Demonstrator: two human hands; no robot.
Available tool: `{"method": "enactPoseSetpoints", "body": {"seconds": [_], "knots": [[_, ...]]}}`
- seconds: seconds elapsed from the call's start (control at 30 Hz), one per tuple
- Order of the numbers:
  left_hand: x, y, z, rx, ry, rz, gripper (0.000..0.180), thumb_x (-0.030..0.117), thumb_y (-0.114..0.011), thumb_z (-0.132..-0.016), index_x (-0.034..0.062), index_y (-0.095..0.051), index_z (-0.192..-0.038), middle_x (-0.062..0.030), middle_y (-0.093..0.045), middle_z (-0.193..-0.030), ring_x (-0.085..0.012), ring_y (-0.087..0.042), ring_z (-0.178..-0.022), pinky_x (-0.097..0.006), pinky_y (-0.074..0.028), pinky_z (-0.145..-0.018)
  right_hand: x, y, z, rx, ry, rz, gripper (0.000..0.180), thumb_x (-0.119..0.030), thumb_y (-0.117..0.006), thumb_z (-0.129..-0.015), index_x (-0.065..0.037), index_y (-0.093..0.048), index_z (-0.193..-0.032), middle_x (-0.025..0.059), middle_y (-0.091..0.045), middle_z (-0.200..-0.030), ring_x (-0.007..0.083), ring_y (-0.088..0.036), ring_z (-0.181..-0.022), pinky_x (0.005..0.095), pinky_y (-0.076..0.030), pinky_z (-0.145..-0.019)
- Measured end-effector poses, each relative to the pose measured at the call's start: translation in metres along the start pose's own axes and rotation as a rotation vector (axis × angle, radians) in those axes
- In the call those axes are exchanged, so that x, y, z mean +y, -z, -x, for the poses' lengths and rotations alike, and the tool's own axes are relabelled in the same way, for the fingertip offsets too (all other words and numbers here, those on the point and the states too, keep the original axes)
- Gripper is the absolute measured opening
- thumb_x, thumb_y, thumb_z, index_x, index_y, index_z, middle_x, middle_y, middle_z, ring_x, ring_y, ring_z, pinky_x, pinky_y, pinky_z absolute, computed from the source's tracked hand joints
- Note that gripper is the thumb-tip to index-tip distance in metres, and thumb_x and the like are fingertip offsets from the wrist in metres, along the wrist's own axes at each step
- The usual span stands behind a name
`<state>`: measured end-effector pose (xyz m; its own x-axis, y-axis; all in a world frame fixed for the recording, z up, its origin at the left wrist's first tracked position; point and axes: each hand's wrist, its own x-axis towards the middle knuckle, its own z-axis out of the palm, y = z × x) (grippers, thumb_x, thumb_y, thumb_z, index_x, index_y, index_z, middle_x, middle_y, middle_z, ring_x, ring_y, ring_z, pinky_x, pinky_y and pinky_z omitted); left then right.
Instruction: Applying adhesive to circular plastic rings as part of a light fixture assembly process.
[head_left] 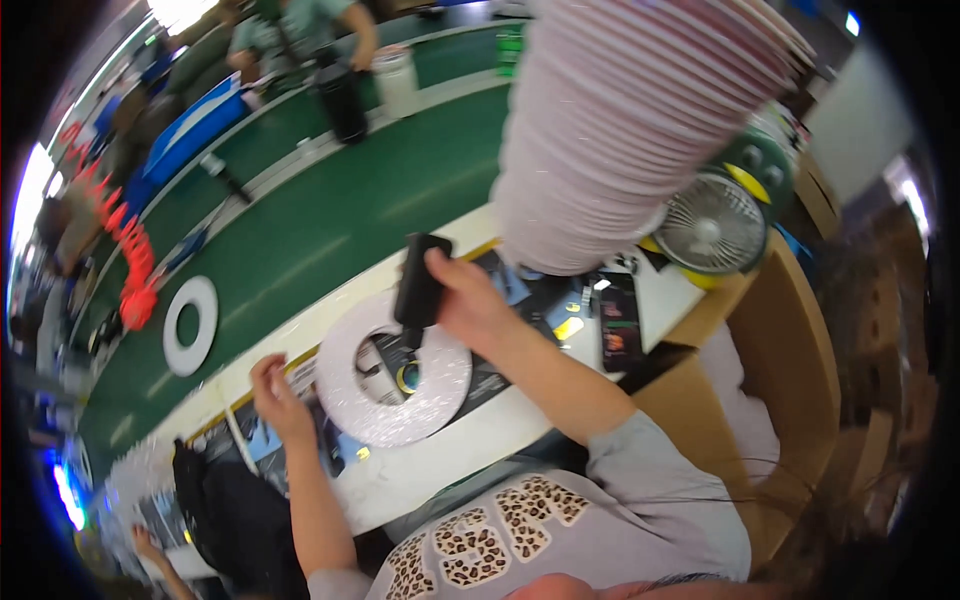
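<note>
My right hand (470,302) is closed around a black handheld tool (421,280) with a blocky body and a narrow tip pointing down. Its exact kind does not show. Below the tip lies a shiny white ring (343,385), flat on the workbench, and dark items show through its central hole. My left hand (280,397) is raised just left of that ring, fingers loosely curled and apart, with nothing seen in them.
A tall stack of white rings (610,150) rises at right, beside a small round fan (707,222) and a phone (620,322). An open cardboard box (800,350) stands near my right side. Beyond the bench runs a green conveyor belt (330,225) carrying another ring (204,345).
</note>
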<state>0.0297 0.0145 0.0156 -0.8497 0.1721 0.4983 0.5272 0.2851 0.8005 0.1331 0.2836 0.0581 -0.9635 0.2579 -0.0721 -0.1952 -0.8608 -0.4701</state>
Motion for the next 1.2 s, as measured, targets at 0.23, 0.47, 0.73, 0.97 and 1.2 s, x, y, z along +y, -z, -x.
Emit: {"method": "enactPoseSetpoints", "body": {"seconds": [0.23,0.47,0.73,0.97,1.2], "knots": [[0.018,0.0,0.0,-0.031,0.008,-0.026,0.015,0.006,-0.045,-0.095,-0.0015,-0.057,-0.101,-0.0093,-0.062,-0.095,-0.0162,-0.059,-0.09,-0.028,-0.045,-0.085,-0.009,-0.01,0.01,0.031,-0.03,-0.038,0.035,-0.032,-0.056,-0.094,-0.008,-0.051,-0.12,0.0152,-0.058,-0.114,0.0323,-0.056,-0.108,0.0479,-0.044,-0.096],[0.026,0.0,0.001,-0.09,-0.092,-0.054,0.014,0.004,-0.046,-0.093,-0.0021,-0.058,-0.097,-0.0106,-0.063,-0.091,-0.0185,-0.06,-0.087,-0.028,-0.045,-0.082,-0.018,-0.016,0.012,0.177,0.034,-0.091,0.043,-0.051,-0.046,-0.093,-0.009,-0.052,-0.085,0.0049,-0.051,-0.076,0.0187,-0.05,-0.07,0.0327,-0.043,-0.072],[0.038,-0.004,0.001,-0.106,-0.17,-0.039,0.012,-0.004,-0.051,-0.086,-0.0019,-0.06,-0.093,-0.0126,-0.061,-0.088,-0.023,-0.06,-0.08,-0.03,-0.046,-0.074,-0.012,-0.021,0.021,-0.086,0.271,0.139,0.048,-0.051,-0.032,-0.094,-0.009,-0.042,-0.073,0.0045,-0.043,-0.058,0.016,-0.042,-0.055,0.0292,-0.034,-0.059],[0.031,-0.003,0.001,-0.185,-0.146,-0.06,0.011,0.0,-0.048,-0.089,-0.0026,-0.058,-0.095,-0.0122,-0.061,-0.089,-0.0209,-0.059,-0.083,-0.028,-0.045,-0.077,-0.011,-0.019,0.023,-0.223,0.31,0.185,0.05,-0.051,-0.031,-0.095,-0.008,-0.043,-0.073,0.0068,-0.045,-0.059,0.0162,-0.042,-0.055,0.0279,-0.036,-0.059],[0.029,-0.004,0.001,-0.201,-0.108,-0.063,0.011,-0.001,-0.049,-0.089,-0.0028,-0.057,-0.095,-0.012,-0.061,-0.088,-0.0203,-0.059,-0.082,-0.028,-0.046,-0.076,-0.009,-0.015,0.02,-0.214,0.344,0.203,0.051,-0.051,-0.031,-0.095,-0.007,-0.042,-0.072,0.007,-0.044,-0.057,0.0154,-0.041,-0.054,0.0276,-0.035,-0.058]]}}
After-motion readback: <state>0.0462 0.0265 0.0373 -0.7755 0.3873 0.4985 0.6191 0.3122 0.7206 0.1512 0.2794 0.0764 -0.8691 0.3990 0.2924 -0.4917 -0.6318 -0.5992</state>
